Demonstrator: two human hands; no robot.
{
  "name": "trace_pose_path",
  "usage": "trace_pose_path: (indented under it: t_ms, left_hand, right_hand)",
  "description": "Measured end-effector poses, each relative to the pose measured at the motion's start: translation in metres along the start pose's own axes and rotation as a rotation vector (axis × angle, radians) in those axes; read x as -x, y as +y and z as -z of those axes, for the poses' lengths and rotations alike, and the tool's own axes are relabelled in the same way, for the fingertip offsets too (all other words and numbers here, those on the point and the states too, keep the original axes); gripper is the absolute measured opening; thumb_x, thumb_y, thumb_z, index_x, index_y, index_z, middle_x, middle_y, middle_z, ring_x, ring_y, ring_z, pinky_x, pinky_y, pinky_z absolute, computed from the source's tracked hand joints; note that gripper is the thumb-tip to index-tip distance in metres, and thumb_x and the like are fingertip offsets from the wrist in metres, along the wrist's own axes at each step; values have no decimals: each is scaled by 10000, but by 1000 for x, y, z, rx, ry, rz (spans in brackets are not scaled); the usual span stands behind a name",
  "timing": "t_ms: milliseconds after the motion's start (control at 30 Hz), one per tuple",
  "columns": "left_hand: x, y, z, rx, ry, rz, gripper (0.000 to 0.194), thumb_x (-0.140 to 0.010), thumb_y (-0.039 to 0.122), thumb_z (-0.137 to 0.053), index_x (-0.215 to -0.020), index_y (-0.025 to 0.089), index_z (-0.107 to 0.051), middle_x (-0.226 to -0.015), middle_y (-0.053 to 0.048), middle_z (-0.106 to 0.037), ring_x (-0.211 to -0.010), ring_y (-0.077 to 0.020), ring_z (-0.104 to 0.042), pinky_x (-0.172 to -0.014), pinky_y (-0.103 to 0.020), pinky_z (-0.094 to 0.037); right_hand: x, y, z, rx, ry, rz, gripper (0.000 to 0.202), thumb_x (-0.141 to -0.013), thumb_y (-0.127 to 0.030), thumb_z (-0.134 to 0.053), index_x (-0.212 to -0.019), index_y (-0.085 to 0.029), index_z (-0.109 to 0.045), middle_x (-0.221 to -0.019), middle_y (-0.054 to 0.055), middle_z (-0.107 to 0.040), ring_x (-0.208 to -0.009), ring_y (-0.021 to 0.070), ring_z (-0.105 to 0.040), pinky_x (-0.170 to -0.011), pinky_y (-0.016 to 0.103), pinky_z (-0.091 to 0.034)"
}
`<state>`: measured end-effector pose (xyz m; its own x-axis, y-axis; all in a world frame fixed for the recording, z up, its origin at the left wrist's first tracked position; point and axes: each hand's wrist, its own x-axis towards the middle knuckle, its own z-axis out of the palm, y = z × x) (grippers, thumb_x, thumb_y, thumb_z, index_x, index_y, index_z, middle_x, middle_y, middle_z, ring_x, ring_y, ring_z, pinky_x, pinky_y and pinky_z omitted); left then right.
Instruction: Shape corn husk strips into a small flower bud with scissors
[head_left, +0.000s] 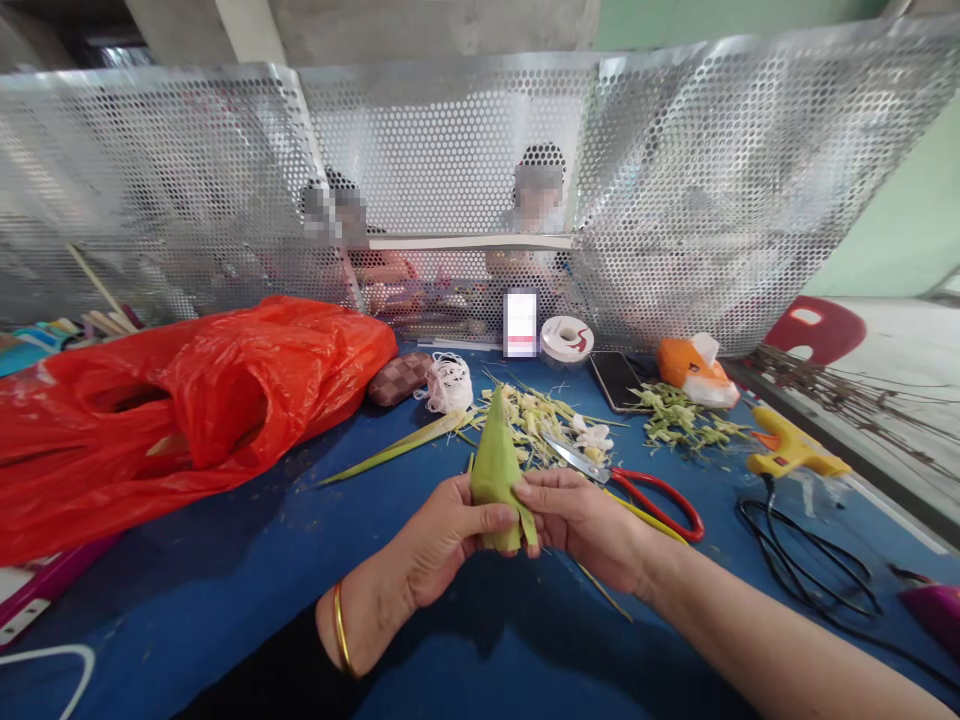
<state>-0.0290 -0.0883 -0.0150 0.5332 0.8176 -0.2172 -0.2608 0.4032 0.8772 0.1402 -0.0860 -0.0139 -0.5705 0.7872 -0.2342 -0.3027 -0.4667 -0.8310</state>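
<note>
A pointed cone of green leaf point(495, 455), like a folded corn husk, stands tip up between my two hands. My left hand point(459, 525) grips its lower left side, with the thumb across the front. On the right, my right hand point(574, 520) pinches the cone's lower edge, where a loose strip of leaf hangs down. Red-handled scissors point(649, 495) lie beyond my right hand, blades pointing left into a heap of pale green leaf scraps point(540, 420). A long husk strip point(397, 450) lies to the left of the cone.
Left is a red plastic bag point(300, 370), near a checked case point(400, 378) and white string point(448, 382). Behind are a ribbon spool point(567, 340) and phone point(615, 380). Right are tissues point(694, 370) and a corded yellow glue gun point(799, 450). People sit behind the perforated metal screen point(450, 120).
</note>
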Motion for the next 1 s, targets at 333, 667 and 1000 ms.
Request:
trace_pose_path:
  t_ms: [333, 667, 1000]
  left_hand:
    - [3, 4, -1, 2, 1, 23, 327, -595, 275, -816, -869, 111, -743, -728, -79, -716, -644, -156, -618, -607, -233, -455]
    - [0, -5, 2, 149, 76, 12, 430, -650, 373, -797, -962, 102, -680, -812, -131, -730, -721, -254, -690, -723, -376, -529]
    - [-4, -2, 9, 219, 80, 41, 256, -724, 240, -748, -912, 113, -628, -723, -98, -712, -613, -213, -674, -656, -357, -540]
  right_hand:
    - [1, -7, 6, -55, -49, -11, 329, -756, -418, -715, -656, -113, -641, -564, -1, -585, -486, 93, -548, -514, 213, -434]
    - [0, -2, -1, 225, 122, 89, 377, -684, -481, -776, -650, -130, -643, -548, -19, -568, -494, 88, -489, -537, 227, -397]
    - [1, -1, 2, 83, 13, -16, 343, -713, -434, -764, -777, -112, -666, -637, 21, -653, -536, 100, -590, -575, 232, -454]
